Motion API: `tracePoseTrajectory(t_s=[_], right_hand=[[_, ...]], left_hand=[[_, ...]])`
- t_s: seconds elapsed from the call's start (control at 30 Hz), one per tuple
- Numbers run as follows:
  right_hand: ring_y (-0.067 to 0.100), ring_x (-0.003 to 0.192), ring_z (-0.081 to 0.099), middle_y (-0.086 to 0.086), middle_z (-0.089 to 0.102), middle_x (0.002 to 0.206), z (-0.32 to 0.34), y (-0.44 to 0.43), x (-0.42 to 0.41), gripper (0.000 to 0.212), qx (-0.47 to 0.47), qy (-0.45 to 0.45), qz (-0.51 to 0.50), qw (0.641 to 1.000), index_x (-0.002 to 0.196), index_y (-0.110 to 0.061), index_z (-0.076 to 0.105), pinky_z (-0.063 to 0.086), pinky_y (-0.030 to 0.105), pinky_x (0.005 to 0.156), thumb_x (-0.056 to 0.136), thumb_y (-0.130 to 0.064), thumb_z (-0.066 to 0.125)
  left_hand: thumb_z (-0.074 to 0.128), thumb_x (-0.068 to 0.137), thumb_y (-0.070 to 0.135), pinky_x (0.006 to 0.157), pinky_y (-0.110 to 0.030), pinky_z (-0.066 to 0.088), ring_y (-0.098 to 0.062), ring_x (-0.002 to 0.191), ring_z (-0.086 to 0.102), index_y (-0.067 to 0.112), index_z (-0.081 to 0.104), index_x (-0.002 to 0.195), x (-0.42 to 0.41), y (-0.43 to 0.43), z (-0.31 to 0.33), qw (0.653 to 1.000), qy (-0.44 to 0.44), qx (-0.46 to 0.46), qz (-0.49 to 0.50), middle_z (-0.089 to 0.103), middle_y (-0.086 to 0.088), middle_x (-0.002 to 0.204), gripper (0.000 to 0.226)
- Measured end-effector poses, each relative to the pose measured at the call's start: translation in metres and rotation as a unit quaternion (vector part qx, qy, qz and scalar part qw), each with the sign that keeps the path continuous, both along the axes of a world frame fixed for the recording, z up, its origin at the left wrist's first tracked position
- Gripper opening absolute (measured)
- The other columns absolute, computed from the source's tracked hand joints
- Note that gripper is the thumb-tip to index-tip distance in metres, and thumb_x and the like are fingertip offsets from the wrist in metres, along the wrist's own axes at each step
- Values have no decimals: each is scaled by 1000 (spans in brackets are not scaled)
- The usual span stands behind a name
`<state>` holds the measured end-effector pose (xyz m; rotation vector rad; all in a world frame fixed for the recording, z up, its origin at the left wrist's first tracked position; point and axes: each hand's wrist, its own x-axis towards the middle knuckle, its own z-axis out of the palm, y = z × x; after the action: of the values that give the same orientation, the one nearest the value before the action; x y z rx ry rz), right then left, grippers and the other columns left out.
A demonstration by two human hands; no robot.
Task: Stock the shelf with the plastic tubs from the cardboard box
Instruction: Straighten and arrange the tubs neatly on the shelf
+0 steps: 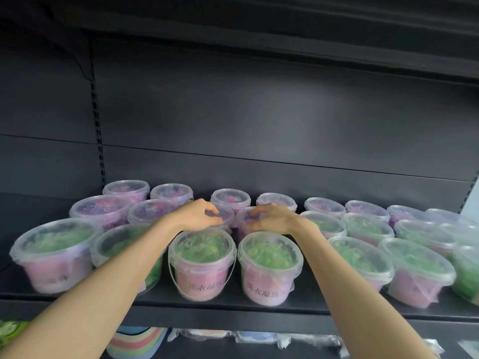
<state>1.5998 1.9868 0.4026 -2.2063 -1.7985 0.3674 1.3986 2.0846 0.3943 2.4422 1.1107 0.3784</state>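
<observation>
Both hands are gripping from above: the left hand (201,215) is curling its fingers round the lid of a purple tub (227,219) in the middle row, and the right hand (272,218) is holding the neighbouring purple tub (243,218) likewise. Three rows of tubs are already filling the shelf (233,305), so stocking is seeming nearly done. No cardboard box is showing.

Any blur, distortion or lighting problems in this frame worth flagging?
Head view: the far-left tub and far-right tub smear with motion blur; the front middle tub is sharper; the shelf edge bows slightly from the wide lens; the back panel is dark; lids carry a mild sheen.
</observation>
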Motion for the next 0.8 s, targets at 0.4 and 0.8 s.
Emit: tracePoseTrajectory(t_s=[0.4, 0.8], right_hand=[[35, 111, 51, 4, 55, 97, 12, 51, 37, 22, 43, -43, -138, 989, 67, -27, 45, 39, 43, 93, 71, -48, 40], [32, 103, 57, 8, 61, 117, 13, 85, 38, 50, -7, -35, -131, 991, 114, -25, 65, 46, 32, 85, 78, -51, 43]], left_hand=[[62, 84, 45, 87, -26, 38, -22, 118, 52, 20, 59, 123, 56, 50, 19, 998, -10, 66, 3, 55, -3, 132, 47], [59, 69, 69, 87, -37, 51, -22, 99, 62, 27, 69, 106, 73, 99, 9, 995, 82, 61, 6, 65, 0, 116, 57]])
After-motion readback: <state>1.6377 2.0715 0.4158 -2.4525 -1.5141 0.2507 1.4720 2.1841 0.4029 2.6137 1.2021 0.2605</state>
